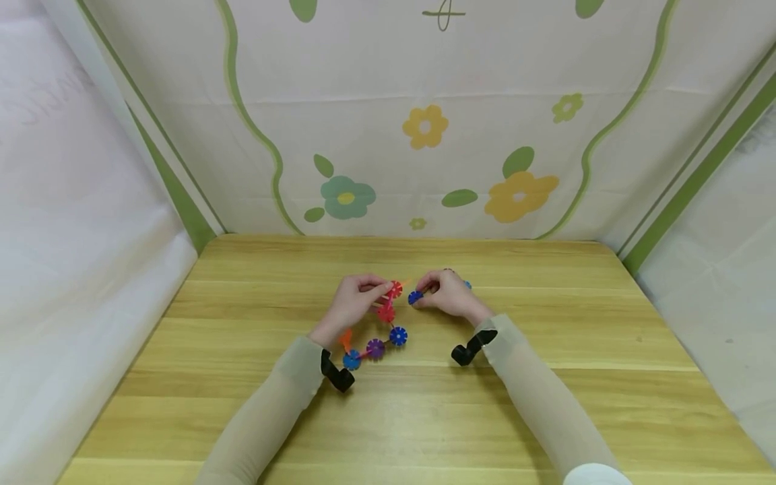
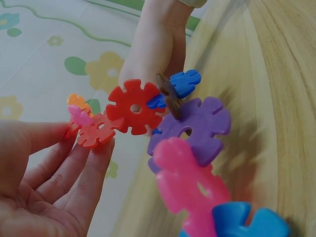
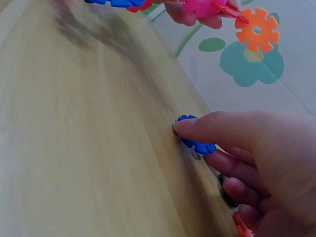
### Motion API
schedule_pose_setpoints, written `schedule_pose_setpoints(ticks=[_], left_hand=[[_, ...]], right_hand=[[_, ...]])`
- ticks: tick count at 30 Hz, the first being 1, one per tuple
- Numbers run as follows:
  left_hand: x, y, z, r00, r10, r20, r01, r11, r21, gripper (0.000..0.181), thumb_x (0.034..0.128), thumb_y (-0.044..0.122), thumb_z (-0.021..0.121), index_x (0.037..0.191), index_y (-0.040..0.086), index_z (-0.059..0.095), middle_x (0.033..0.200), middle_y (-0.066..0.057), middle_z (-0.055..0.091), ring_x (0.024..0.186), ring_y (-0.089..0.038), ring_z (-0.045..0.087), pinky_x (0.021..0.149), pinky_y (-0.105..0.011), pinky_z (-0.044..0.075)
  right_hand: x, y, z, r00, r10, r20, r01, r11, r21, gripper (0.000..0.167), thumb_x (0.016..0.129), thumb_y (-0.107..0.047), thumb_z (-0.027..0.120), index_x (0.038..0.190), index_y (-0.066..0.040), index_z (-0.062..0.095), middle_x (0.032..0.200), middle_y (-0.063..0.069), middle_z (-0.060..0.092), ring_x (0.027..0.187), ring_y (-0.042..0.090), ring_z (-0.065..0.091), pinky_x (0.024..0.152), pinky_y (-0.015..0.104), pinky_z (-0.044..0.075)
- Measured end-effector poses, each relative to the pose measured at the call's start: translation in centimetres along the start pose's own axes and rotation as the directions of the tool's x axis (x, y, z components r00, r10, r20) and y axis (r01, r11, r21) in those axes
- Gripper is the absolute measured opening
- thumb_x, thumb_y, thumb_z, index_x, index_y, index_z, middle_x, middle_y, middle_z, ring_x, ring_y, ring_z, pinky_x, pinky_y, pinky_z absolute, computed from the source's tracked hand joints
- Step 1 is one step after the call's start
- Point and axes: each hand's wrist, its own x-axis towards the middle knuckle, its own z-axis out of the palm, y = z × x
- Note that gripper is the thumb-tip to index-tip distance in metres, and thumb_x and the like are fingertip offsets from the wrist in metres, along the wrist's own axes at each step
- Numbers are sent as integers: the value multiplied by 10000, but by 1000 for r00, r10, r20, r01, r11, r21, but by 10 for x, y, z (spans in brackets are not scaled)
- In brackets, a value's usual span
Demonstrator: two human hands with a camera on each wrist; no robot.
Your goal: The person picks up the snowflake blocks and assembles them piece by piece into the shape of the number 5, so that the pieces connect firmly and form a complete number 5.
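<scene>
My left hand (image 1: 351, 302) pinches a red notched plastic disc (image 2: 98, 129) in a chain of interlocked discs. From the fingers the chain hangs down and back toward the left wrist, with a blue disc (image 1: 398, 335), a purple disc (image 1: 375, 348), a pink disc (image 2: 190, 182) and a light blue disc (image 1: 351, 360). An orange disc (image 3: 257, 29) sticks out past the left fingertips. Just to the right, my right hand (image 1: 451, 295) pinches a dark blue disc (image 3: 199, 146) between thumb and fingers. A small gap separates it from the chain.
Beneath both hands lies a wood-grain table (image 1: 515, 417). A light blue piece (image 1: 467, 285) shows behind the right hand, and a red piece (image 3: 242, 226) lies below its fingers. A printed cloth (image 1: 364, 121) hangs along the table's back edge.
</scene>
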Motion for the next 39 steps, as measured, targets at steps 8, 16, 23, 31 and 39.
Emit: schedule_pose_setpoints(ticks=[8,16,23,31,39], left_hand=[[-1,-1,0,1000,2,8,-2,1000,-5,207,1018,227,669,1083,44,740,968,-95,740,878,-249,716,790,-441,604],[-1,0,0,1000,5,12,-4,1000,-9,202,1016,217,672,1088,41,740,969,-96,739,879,-250,713,791,-447,603],[-1,-1,0,1000,3,16,-3,1000,-3,204,1010,226,681,1075,43,742,978,-89,743,869,-253,717,789,-448,604],[0,-2,0,1000,-3,14,3,1000,1,207,1009,238,682,1074,50,742,978,-84,743,868,-250,717,780,-435,606],[-1,-2,1,1000,-13,11,13,1000,-1,207,1005,243,686,1068,54,744,981,-81,745,872,-248,718,786,-441,606]], right_hand=[[-7,3,3,1000,-31,-3,32,997,65,178,892,-130,816,1042,-92,728,926,6,722,872,177,675,802,351,533],[-15,-3,-8,995,-12,-102,31,982,189,194,945,-107,750,1122,-28,753,975,87,749,880,264,706,748,430,570],[-20,-20,-19,987,75,-141,-18,930,367,261,983,-87,698,1212,37,701,1042,180,740,1012,449,674,916,582,516],[-24,-30,-19,984,65,-165,11,906,424,270,966,-137,734,1190,13,713,1030,150,741,995,438,681,917,573,526],[-26,-35,-16,984,50,-170,33,892,451,249,965,-115,730,1170,25,714,1023,163,738,1016,515,647,921,612,508]])
